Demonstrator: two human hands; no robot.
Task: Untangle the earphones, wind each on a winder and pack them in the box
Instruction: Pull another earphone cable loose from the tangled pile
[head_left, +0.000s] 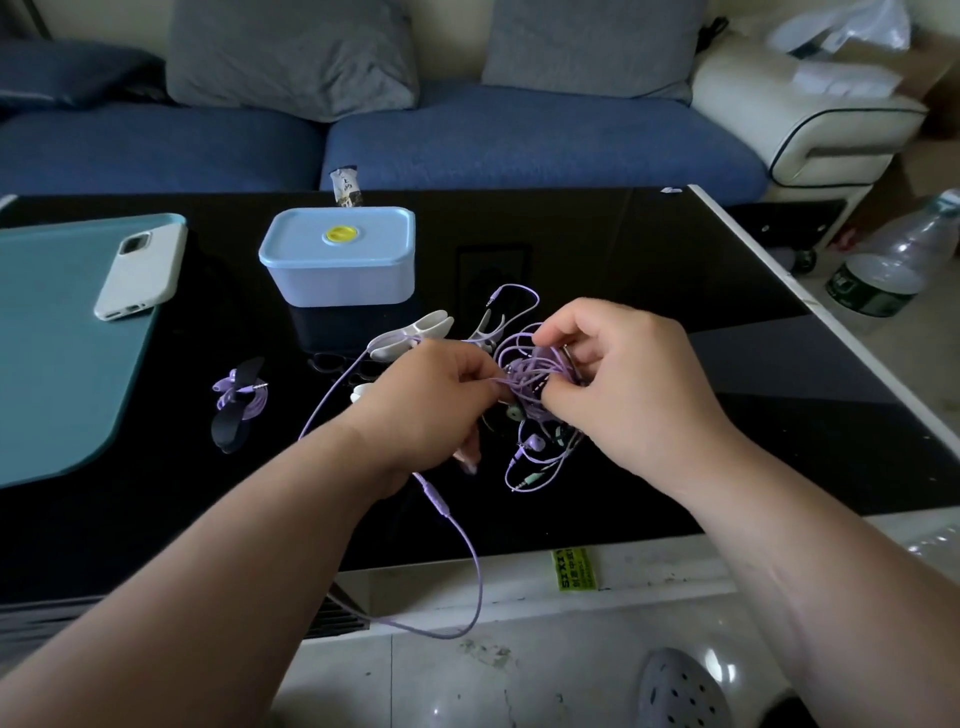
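Note:
A knot of purple earphones (530, 374) hangs just above the black table (649, 270), held between both hands. My left hand (426, 400) pinches strands at the knot's left side. My right hand (618, 374) grips the knot from the right with curled fingers. One long purple cable (470, 551) loops down past the table's front edge. Earbuds and plugs (535, 457) dangle below the knot. A wound purple earphone on a black winder (240, 400) lies to the left. White winders (410, 335) lie behind my left hand. The light blue box (340, 260) stands shut, with a yellow knob on its lid.
A white phone (140, 270) rests on a teal mat (57, 353) at the table's left. Behind the table is a blue sofa (519, 140). A plastic bottle (893, 265) stands on the floor at right, and a perforated shoe (680, 691) is below.

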